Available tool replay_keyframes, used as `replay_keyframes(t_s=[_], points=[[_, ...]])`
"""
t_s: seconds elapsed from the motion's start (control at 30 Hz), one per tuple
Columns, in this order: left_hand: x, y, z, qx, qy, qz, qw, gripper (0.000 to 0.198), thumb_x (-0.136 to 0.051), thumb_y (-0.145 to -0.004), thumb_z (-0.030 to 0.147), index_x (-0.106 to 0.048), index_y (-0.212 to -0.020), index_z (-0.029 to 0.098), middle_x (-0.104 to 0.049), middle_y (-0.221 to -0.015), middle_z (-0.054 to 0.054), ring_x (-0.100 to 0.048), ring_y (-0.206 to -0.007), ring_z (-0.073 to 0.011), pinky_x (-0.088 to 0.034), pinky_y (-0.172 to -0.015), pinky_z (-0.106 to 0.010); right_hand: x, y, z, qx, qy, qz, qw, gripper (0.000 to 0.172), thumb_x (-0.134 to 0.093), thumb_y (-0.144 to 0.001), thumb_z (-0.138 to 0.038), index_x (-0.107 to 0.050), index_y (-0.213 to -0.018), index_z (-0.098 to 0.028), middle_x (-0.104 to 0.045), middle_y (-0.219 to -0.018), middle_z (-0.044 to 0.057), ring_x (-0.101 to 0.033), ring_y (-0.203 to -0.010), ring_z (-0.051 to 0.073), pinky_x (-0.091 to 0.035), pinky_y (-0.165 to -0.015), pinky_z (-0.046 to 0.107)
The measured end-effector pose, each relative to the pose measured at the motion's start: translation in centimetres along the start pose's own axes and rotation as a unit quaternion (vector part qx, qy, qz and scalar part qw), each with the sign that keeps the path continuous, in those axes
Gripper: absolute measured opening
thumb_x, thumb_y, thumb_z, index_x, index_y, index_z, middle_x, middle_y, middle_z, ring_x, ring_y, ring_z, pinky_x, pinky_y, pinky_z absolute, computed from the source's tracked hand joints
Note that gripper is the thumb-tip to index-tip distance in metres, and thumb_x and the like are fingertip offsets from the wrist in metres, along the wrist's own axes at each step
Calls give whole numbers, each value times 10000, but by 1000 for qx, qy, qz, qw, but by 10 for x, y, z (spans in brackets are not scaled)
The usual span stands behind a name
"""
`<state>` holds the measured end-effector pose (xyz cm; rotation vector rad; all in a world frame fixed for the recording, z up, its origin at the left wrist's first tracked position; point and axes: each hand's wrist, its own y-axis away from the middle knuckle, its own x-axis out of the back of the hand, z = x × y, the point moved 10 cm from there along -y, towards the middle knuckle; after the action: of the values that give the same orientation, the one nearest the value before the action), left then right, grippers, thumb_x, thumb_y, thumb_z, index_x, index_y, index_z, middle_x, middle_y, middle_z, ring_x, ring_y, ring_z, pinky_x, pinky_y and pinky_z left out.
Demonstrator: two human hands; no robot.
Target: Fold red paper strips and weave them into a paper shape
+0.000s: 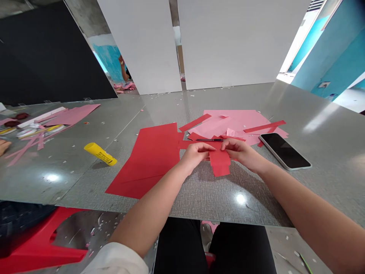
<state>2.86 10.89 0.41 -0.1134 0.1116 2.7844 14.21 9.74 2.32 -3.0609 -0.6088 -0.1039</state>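
A small piece of red paper is held between both hands just above the table's front part. My left hand pinches its left upper edge, fingers closed. On the other side my right hand grips the upper right edge between thumb and fingers. The lower end of the piece hangs toward me and has an uneven, stepped outline. Right behind the hands lies a dark pen on red paper strips. To the left, large red paper sheets lie flat.
Pink paper with red strips lies behind my hands. A phone rests at the right, a yellow glue stick at the left. White partitions stand across the back. Another person's hand shows at the far left edge.
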Motion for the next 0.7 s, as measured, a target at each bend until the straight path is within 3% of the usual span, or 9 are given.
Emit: replay_keyframes(t_s=[0.17, 0.3, 0.4, 0.5, 0.57, 0.7], points=[[-4, 1, -6, 28, 38, -39, 998, 132, -547, -721, 111, -671, -759, 131, -662, -905, -78, -613, -827, -149, -495, -777, -320, 6, -1, -1, 19, 71, 15, 997, 90, -544, -733, -281, -579, -727, -198, -549, -703, -10, -496, -613, 107, -400, -555, 259], [-8, 2, -8, 19, -23, -50, 998, 145, -634, -709, 186, -642, -850, 152, -635, -876, -60, -597, -804, -140, -498, -743, -313, 2, -2, 2, 21, 109, 9, 994, 114, -535, -741, -284, -608, -736, -197, -558, -673, -8, -493, -585, 108, -396, -547, 265], [-1, 1, -2, -10, -37, -5, 999, 222, -654, -687, 162, -598, -902, 170, -598, -851, -37, -584, -786, -131, -510, -715, -308, 7, -2, 2, 13, 66, 50, 996, 175, -517, -777, -344, -598, -851, -208, -591, -754, 7, -540, -652, 120, -442, -602, 277], [13, 0, 6, -37, 2, 68, 997, 362, -625, -708, 166, -555, -1061, 206, -584, -953, -51, -582, -868, -151, -521, -728, -320, 17, 1, 1, 3, -10, 112, 994, 296, -525, -781, -451, -496, -993, -246, -614, -932, 30, -592, -735, 137, -491, -652, 308], [18, 1, 11, -54, 30, 96, 993, 407, -611, -714, 166, -542, -1112, 213, -587, -1018, -57, -577, -940, -163, -515, -783, -329, 17, 1, -1, 10, -37, 121, 992, 364, -577, -740, -481, -432, -992, -261, -612, -1000, 38, -614, -792, 159, -509, -690, 341], [14, 4, 15, -74, 53, 95, 991, 235, -602, -720, 181, -599, -954, 155, -629, -999, -60, -589, -966, -169, -487, -862, -337, 14, 2, -7, 60, 39, 148, 986, 438, -690, -644, -453, -423, -923, -247, -616, -956, 42, -612, -870, 193, -499, -749, 360]])
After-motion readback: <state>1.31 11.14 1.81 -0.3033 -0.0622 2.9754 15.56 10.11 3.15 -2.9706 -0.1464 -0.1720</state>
